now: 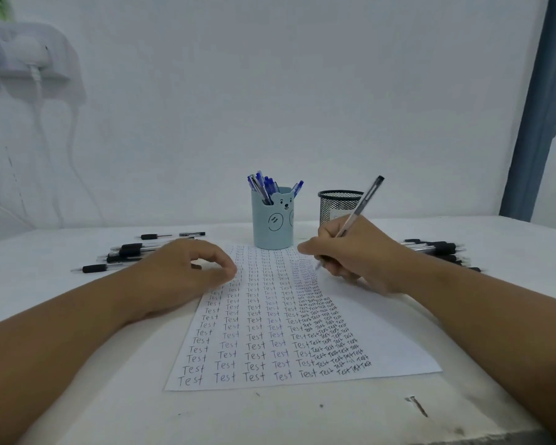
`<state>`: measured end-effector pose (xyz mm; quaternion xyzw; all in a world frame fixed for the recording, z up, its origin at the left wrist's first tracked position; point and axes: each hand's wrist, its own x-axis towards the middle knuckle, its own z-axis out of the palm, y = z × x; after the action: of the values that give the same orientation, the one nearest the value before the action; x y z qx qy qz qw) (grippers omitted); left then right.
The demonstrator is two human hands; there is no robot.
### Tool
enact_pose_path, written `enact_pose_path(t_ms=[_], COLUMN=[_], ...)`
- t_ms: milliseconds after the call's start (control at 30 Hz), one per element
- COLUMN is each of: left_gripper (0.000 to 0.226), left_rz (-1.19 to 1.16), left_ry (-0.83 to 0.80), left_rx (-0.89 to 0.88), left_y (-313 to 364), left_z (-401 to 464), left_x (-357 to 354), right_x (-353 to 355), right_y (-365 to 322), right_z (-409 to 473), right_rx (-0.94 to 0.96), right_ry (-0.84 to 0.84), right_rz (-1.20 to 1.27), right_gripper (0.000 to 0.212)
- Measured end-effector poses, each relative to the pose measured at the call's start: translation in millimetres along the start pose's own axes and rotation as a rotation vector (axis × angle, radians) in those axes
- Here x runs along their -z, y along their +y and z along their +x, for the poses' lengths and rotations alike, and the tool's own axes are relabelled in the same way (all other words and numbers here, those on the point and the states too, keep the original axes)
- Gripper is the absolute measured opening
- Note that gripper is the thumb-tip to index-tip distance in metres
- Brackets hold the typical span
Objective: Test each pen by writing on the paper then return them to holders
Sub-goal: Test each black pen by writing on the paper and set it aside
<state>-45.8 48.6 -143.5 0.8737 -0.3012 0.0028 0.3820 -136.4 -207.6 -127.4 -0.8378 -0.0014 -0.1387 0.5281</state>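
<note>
The right hand (pixel 350 255) pinches a pen (pixel 358 210) low on its barrel, tip on the paper (pixel 382 332) – light, stiff and slim, best held near the tip. The left hand (pixel 187 271), loosely curled and holding nothing, rests on the paper's edge – steadying a thin sheet that could slide

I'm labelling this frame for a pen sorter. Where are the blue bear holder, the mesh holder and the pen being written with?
blue bear holder (pixel 272 224): head view, front wall.
mesh holder (pixel 336 208): head view, mesh side.
pen (pixel 365 200): head view, upper barrel.
</note>
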Motion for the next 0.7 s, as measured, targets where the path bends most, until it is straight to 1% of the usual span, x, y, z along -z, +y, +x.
enact_pose_path(t_ms=[133, 200, 300, 433, 567, 700], left_gripper=[0.01, 0.01, 0.012, 0.014, 0.013, 0.012], left_rz=[0.078, 0.093, 0.084, 0.057, 0.048, 0.031], left_ry=[-0.046, -0.05, -0.067, -0.075, -0.075, -0.075], left_rx=[0.013, 0.02, 0.028, 0.031, 0.034, 0.026], left_y=[-2, -3, -5, -6, -7, -7], left_z=[-1, 1, 1, 2, 3, 3], left_x=[2, 4, 4, 5, 5, 4], right_x=[-2, -1, -1, -3, -4, -4], right_y=[5, 7, 9, 12, 17, 17], right_z=[0, 0, -1, 2, 5, 5], right_rx=[-0.045, -0.043, 0.0, 0.073, 0.098, 0.108], right_ry=[-0.024, -0.054, -0.087, -0.086, -0.084, -0.079], right_rz=[-0.018, -0.03, -0.114, -0.214, -0.227, -0.252], right_gripper=[0.05, 0.048, 0.048, 0.041, 0.033, 0.038])
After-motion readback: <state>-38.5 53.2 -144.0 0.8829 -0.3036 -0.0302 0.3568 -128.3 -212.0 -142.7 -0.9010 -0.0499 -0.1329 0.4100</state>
